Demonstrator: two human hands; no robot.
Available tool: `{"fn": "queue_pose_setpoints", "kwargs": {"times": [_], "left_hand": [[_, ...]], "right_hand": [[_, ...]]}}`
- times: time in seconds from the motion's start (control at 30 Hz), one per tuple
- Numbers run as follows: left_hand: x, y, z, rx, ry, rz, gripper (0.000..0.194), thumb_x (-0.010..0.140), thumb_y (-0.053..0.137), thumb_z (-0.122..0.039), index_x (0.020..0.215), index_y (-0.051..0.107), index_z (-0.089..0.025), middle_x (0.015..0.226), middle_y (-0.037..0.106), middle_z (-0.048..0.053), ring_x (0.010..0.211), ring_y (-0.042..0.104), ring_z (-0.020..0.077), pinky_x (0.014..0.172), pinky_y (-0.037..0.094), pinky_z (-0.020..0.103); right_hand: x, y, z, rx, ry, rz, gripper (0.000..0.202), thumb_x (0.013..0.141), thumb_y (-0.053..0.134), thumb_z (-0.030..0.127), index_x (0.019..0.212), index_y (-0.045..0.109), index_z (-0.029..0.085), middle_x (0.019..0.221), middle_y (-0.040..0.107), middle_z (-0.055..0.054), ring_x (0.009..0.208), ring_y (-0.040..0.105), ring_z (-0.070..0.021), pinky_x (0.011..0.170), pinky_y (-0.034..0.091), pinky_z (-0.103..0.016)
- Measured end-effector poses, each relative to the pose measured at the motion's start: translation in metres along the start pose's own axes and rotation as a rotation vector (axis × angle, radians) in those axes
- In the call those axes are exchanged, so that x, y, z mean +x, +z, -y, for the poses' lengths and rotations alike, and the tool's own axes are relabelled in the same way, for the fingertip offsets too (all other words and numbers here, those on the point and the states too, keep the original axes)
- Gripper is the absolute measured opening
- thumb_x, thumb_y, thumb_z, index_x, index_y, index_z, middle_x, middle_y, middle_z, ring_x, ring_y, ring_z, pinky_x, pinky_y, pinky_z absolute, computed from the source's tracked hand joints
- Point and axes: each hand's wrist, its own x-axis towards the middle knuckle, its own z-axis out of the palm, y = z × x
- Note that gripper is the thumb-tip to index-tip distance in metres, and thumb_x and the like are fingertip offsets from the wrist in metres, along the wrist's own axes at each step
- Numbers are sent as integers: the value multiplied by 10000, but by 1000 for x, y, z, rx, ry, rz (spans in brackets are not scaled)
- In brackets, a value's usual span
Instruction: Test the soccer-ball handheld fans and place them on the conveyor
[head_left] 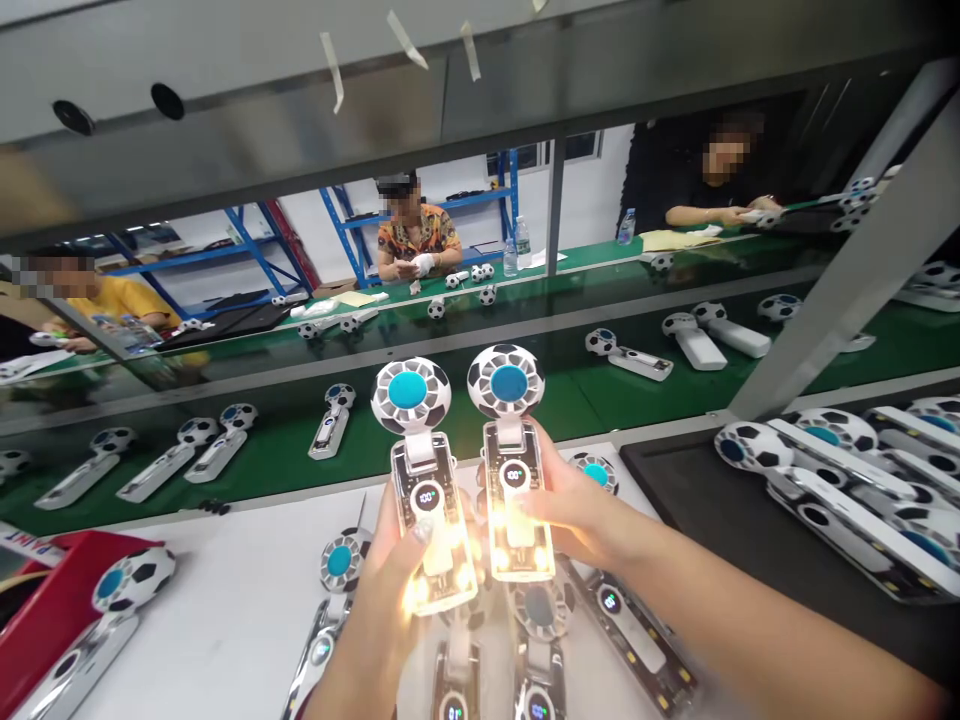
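My left hand (390, 570) is closed around a handheld fan (424, 490) with a round football-patterned head and a blue centre. In my right hand (574, 500) is a matching fan (514, 480), held upright beside the first. Both clear bodies glow with yellow-white light, and each small round display reads 100. My thumbs lie on the front of the bodies. Below them, more of these fans lie on the white worktop (225, 600), among them one at left (341, 565) and one at right (630, 620) with lit displays.
Beyond the worktop a green conveyor belt (277, 450) carries several fans. On the right, a black tray (675, 490) holds stacked fans. A red bin (67, 590) stands at left with a fan leaning by it. Metal posts and an overhead beam frame the view; several people work across the line.
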Motion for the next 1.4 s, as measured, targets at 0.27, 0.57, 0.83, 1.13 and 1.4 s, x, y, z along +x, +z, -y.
{"fn": "queue_pose_setpoints", "kwargs": {"times": [0.27, 0.57, 0.83, 1.13, 1.4], "left_hand": [[-2, -5, 3, 28, 7, 35, 537, 730, 614, -331, 1195, 359, -246, 773, 580, 36, 568, 570, 185, 469, 461, 288], [-1, -4, 4, -85, -19, 114, 512, 717, 648, -318, 1131, 353, -253, 864, 557, 38, 628, 585, 181, 502, 464, 281], [-3, -5, 3, -100, 37, 188, 422, 739, 637, -274, 1069, 380, -224, 901, 547, 48, 678, 571, 166, 533, 474, 278], [-5, 0, -1, -94, 68, 190, 406, 731, 628, -293, 1054, 389, -235, 890, 549, 52, 652, 569, 175, 521, 465, 290], [-5, 0, -1, -22, 69, 181, 541, 747, 610, -327, 1183, 304, -232, 737, 579, 46, 584, 575, 200, 492, 455, 300]], "right_hand": [[2, 4, -2, 13, 9, 13, 770, 690, 650, 157, 1268, 162, 304, 919, 555, -7, 753, 604, -156, 653, 492, -312], [0, -7, -10, -18, -50, 147, 847, 735, 651, 189, 1311, 49, 340, 984, 559, -53, 812, 623, -223, 712, 486, -439], [0, -6, -8, 26, -36, 125, 833, 711, 674, 167, 1295, 102, 332, 905, 553, -6, 754, 606, -149, 643, 486, -293], [-1, -8, -9, 90, 10, 110, 670, 692, 678, 181, 1196, 260, 320, 933, 547, -5, 774, 601, -156, 670, 483, -328], [-3, -7, -9, 82, 13, 143, 704, 709, 661, 201, 1239, 208, 293, 925, 576, -36, 777, 618, -192, 691, 484, -380]]}}
